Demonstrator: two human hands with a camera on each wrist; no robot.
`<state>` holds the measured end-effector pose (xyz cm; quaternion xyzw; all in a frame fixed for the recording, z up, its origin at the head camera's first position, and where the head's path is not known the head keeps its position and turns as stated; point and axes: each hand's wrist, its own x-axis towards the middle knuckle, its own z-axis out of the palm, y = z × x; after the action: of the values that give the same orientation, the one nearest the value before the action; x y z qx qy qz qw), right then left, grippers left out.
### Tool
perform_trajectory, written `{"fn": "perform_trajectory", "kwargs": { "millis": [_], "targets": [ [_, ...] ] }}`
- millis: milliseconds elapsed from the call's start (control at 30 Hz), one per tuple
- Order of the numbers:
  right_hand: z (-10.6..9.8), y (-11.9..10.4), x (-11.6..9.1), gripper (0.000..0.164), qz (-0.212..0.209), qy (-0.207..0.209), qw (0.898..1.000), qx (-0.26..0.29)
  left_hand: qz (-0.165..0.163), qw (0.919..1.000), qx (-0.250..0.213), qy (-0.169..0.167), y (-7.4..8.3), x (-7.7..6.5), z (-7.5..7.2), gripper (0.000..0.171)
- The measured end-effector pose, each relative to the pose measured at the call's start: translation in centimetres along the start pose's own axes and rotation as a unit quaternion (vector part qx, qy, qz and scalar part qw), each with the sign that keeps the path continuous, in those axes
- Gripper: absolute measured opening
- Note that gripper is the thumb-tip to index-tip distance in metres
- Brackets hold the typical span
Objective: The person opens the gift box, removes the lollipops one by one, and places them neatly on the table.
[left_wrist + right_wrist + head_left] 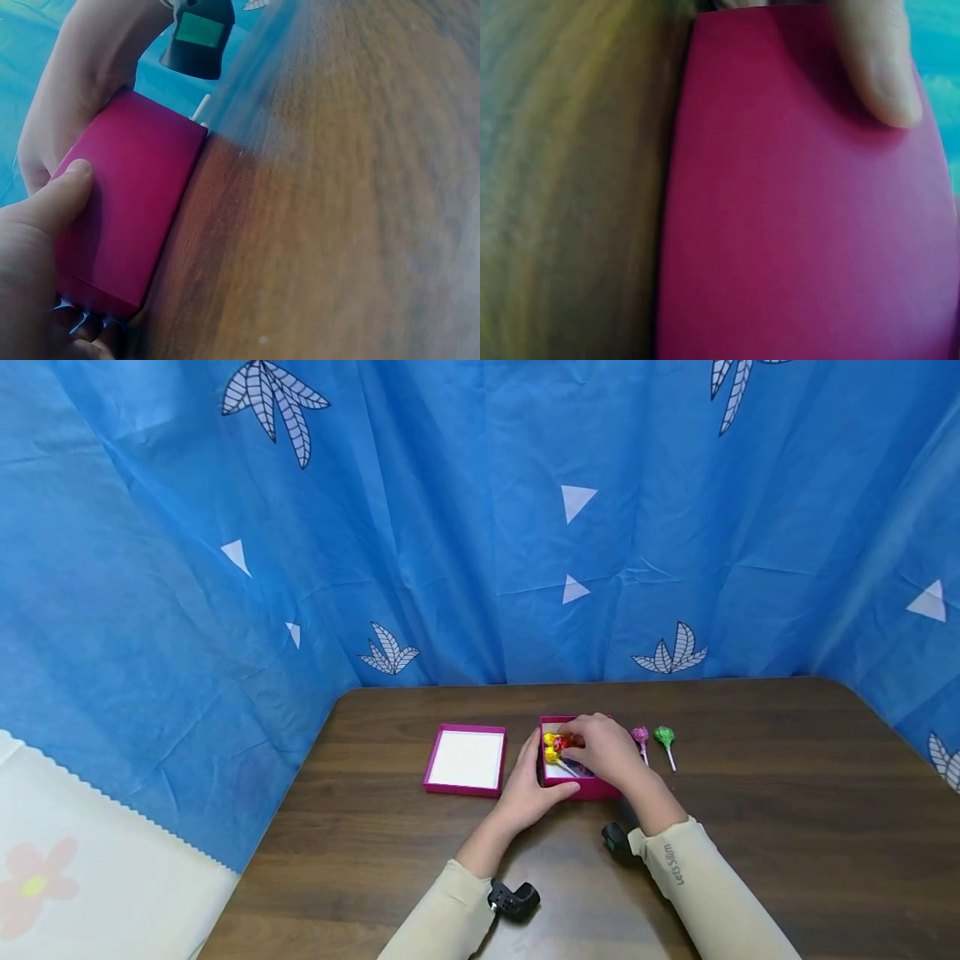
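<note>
My left hand (525, 792) holds a magenta box (591, 788) at its near left corner. The thumb presses the front wall (142, 195) and the other fingers lie along the left side. Over the box's open top, my right hand (609, 753) reaches in with bent fingers and pinches a red lollipop (560, 744). Beside it in the box lie yellow lollipops (551, 755) and a white stick. The right palm hides much of the inside. In the right wrist view the box's front wall (795, 225) fills most of the picture, with the left thumb on it.
A square magenta lid (465, 760) with a white inside lies left of the box. To the right, a pink lollipop (640, 735) and a green lollipop (664, 736) lie on the brown wooden table (787, 793). A blue curtain (480, 527) hangs behind.
</note>
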<state>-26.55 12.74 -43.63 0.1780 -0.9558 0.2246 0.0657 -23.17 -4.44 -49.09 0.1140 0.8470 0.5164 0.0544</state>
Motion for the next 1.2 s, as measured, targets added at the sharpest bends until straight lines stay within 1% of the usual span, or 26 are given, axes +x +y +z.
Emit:
{"fn": "perform_trajectory", "kwargs": {
  "millis": [200, 500, 733, 967, 1200],
  "targets": [
    [0.34, -0.12, -0.04, 0.043, 0.001, 0.005, 1.000, -0.015, -0.007, 1.0000, -0.004, -0.001, 0.00, -0.09, 0.01, 0.102],
    [0.67, -0.17, -0.19, 0.044, 0.010, 0.012, 1.000, -0.011, 0.002, 1.0000, -0.004, 0.004, 0.02, -0.22, -0.06, 0.099],
    [0.65, -0.02, -0.42, 0.046, 0.003, 0.016, 1.000, -0.004, 0.005, 1.0000, 0.002, 0.007, -0.09, -0.24, 0.18, 0.099],
    [0.43, 0.16, -0.56, 0.039, -0.009, 0.008, 1.000, 0.009, -0.001, 0.9999, 0.006, 0.011, -0.09, -0.33, 0.34, 0.100],
    [0.24, 0.09, -0.48, 0.039, -0.018, 0.013, 1.000, 0.015, 0.009, 0.9998, -0.003, 0.016, -0.05, -0.28, 0.20, 0.103]
  ]
}}
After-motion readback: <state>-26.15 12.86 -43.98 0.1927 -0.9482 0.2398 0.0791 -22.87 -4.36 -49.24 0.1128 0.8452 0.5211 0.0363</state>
